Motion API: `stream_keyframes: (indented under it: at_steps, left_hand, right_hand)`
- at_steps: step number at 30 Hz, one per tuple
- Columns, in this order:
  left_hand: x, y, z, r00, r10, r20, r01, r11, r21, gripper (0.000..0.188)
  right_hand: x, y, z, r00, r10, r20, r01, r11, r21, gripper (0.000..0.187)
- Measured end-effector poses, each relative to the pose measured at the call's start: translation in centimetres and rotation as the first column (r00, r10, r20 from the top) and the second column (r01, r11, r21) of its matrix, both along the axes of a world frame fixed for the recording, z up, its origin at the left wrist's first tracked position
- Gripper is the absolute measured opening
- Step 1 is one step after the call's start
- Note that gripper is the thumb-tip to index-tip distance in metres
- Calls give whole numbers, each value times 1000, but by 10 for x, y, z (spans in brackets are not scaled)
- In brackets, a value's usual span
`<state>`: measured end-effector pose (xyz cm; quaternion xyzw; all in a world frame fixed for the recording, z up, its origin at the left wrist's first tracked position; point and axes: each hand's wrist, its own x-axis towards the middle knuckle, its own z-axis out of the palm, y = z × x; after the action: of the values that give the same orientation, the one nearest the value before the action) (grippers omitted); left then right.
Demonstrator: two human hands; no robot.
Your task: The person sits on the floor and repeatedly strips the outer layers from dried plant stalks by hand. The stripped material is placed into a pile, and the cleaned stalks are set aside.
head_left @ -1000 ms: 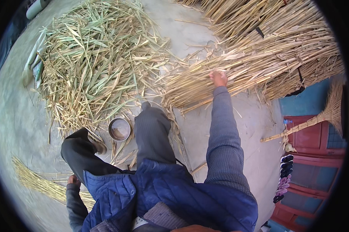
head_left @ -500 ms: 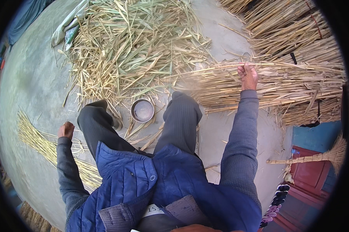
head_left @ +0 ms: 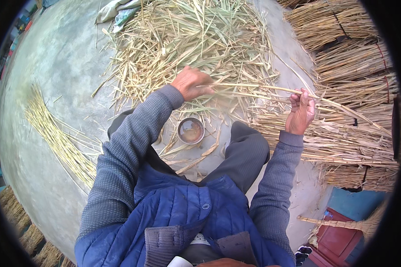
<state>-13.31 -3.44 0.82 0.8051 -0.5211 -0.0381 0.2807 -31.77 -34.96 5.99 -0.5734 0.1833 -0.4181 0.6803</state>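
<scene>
A long dry stalk [head_left: 262,86] stretches between my two hands. My right hand [head_left: 301,111] pinches it between thumb and fingers, and its leafy end trails off to the right. My left hand [head_left: 192,83] is closed around its other end, above the near edge of a heap of dry leaves and husks [head_left: 182,49]. Below the hands, a small metal bowl [head_left: 191,130] with some liquid stands on the floor between my legs. Beside my right hand lies a pile of leafy stalks [head_left: 342,144]. Thin bare stalks [head_left: 60,133] lie at the left.
Tied stalk bundles [head_left: 342,26] are stacked at the far right. A broom [head_left: 338,224] lies near a red panel [head_left: 336,244] at the lower right. Cloth sacking [head_left: 118,11] touches the heap's far left. More bundles [head_left: 13,204] are at the lower left.
My left hand has come from beside the bare stalks to the stalk's left end. My right hand has drawn the stalk away from the leafy pile. The view has shifted left.
</scene>
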Motion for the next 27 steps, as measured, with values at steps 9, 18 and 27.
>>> stream_keyframes:
  at_steps: [9, 18, 27]
  left_hand:
    - [47, 33, -31, 534, -77, -842, -407, 849, -337, 19]
    - [90, 80, -7, 838, 505, -208, -536, 833, -138, 24]
    - [34, -2, 4, 989, 147, -28, -144, 890, -432, 26]
  right_hand:
    - [29, 28, 0, 999, 30, 32, -29, 999, -25, 28]
    - [56, 53, -11, 998, 51, -44, -50, 998, 23, 30]
    - [94, 130, -38, 886, 364, -287, -363, 930, 59, 34]
